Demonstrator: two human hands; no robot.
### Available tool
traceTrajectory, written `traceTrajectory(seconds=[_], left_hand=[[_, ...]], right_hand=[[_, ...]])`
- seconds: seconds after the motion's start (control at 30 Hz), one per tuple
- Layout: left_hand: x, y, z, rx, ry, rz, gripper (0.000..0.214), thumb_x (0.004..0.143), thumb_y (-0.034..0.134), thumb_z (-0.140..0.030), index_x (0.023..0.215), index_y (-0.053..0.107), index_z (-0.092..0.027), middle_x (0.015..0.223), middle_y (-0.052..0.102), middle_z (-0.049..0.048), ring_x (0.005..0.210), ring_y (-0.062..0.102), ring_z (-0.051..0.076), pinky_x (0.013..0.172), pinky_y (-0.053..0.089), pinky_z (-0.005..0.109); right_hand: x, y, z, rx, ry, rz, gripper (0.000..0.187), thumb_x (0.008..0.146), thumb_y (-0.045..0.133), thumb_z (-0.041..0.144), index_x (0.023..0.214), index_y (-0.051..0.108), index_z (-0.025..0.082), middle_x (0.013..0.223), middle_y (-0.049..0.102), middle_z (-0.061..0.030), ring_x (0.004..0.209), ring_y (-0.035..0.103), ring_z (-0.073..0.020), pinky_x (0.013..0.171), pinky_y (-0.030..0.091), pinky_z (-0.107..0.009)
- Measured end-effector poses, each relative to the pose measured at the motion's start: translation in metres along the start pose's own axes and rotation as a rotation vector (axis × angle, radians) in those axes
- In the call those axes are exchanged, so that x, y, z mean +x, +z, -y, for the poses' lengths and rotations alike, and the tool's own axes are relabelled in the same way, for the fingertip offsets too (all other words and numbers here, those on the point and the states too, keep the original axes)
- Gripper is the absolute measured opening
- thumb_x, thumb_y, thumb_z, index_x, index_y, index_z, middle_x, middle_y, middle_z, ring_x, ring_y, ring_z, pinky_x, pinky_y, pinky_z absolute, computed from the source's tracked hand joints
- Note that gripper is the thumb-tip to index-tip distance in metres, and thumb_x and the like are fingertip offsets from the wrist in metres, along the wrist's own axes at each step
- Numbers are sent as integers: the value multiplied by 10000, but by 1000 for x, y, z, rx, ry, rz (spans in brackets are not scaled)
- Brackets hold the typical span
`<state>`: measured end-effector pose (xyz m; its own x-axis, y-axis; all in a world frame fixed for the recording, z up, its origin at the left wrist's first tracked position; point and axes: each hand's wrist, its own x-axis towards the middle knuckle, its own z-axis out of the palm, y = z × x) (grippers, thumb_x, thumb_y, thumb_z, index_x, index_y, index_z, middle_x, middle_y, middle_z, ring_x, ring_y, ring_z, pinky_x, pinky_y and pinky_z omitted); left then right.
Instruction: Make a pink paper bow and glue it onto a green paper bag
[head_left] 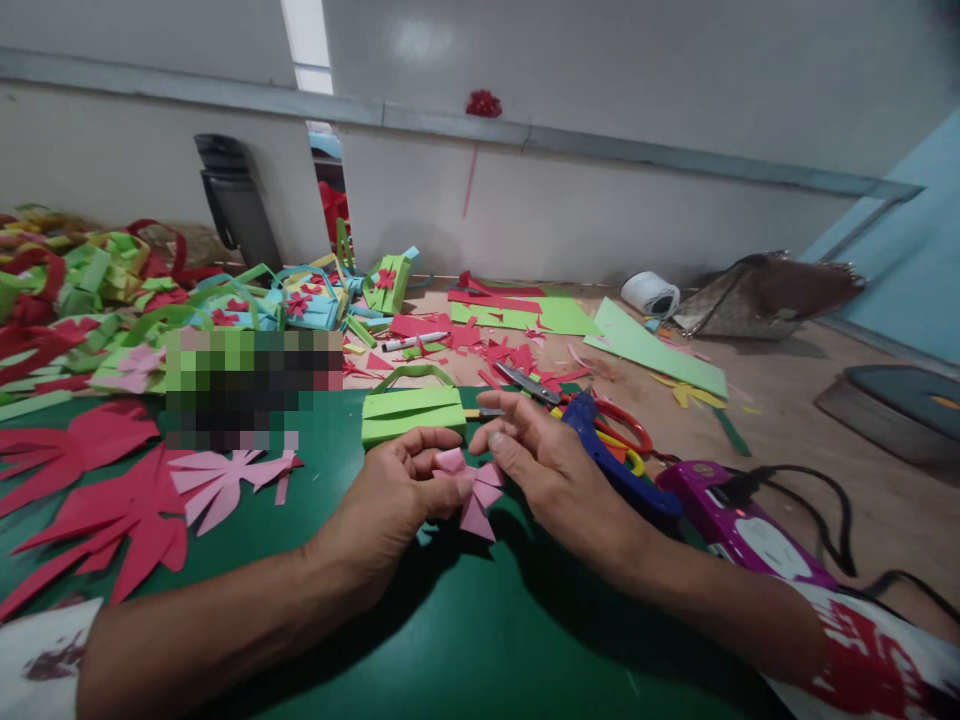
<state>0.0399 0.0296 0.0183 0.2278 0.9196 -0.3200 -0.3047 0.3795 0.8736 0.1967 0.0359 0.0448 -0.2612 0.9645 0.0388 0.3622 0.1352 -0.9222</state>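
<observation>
Between the fingers of my left hand [390, 500] is a pink paper bow [480, 497], its loops and tails pointing to the right. My right hand [559, 470] hovers close beside the bow with its fingers apart and curved, holding nothing that I can see. Just behind my hands a small lime-green paper bag [414, 410] with a looped handle sits on the green mat [450, 630]. Right of it, partly behind my right hand, lies a blue glue gun [600, 430]. Pink paper cut-outs [225, 480] and larger red ones [127, 510] lie on the left.
Finished-looking paper bags [307, 300] crowd the back left beside a dark bottle [240, 205]. Scissors [626, 425], a marker [414, 342] and red scraps lie behind my hands. A purple power strip [742, 520] with cables is at right, near a handbag [765, 295].
</observation>
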Motion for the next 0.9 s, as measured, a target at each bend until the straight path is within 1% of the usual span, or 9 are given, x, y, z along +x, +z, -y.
traceTrajectory(seconds=[0.1,0.2,0.27,0.37,0.5,0.6,0.7,0.8,0.9], left_hand=[[0,1,0,-4,6,-7,498,563,789,-151,1000,551,-126,705,607,-36,577,522,70,548,425,187],[-1,2,-1,14,4,-21,490,541,765,-134,982,551,-128,694,618,-33,555,510,68,531,411,188],[-1,3,-2,33,2,-24,489,542,754,-128,987,550,-129,692,622,-31,547,501,66,526,401,186],[-2,4,-2,61,3,-24,491,549,745,-123,998,548,-133,701,626,-26,554,499,69,537,399,192],[-3,4,-1,88,2,-14,505,555,747,-130,1016,541,-131,726,635,-14,573,504,78,552,403,201],[-3,3,-1,65,14,7,518,575,766,-156,1039,536,-130,725,620,-21,569,499,75,548,409,201],[-1,1,-1,27,11,21,560,587,793,-176,1079,528,-142,792,634,-4,615,548,95,588,448,224],[0,0,0,8,0,28,540,590,811,-184,1058,543,-153,812,643,4,638,583,111,613,467,240],[0,0,0,-8,0,5,517,582,817,-163,1027,553,-149,774,640,-7,614,578,100,582,458,217]], right_hand=[[0,3,1,50,37,51,399,848,506,167,1239,430,146,785,573,28,648,535,-105,630,433,-256],[1,6,3,17,52,46,458,780,538,106,1227,446,140,749,571,47,633,542,-97,630,433,-246],[1,7,4,3,58,37,456,766,534,88,1212,458,138,725,568,55,608,519,-90,602,423,-239],[0,8,4,2,53,35,412,768,516,82,1173,475,141,692,554,62,588,496,-88,563,404,-234],[-2,8,3,13,36,34,388,768,519,92,1151,482,140,681,557,61,628,528,-101,607,420,-248],[-1,7,3,5,37,28,394,770,516,95,1160,479,139,684,553,61,615,517,-100,621,426,-255],[0,7,3,-11,23,23,398,780,525,112,1174,476,143,689,544,59,611,510,-101,612,424,-250],[0,6,4,-27,29,31,399,787,528,119,1181,472,144,681,540,58,603,504,-100,603,417,-246],[-1,4,3,12,37,56,422,818,519,148,1233,439,140,662,527,61,582,492,-102,589,409,-246]])
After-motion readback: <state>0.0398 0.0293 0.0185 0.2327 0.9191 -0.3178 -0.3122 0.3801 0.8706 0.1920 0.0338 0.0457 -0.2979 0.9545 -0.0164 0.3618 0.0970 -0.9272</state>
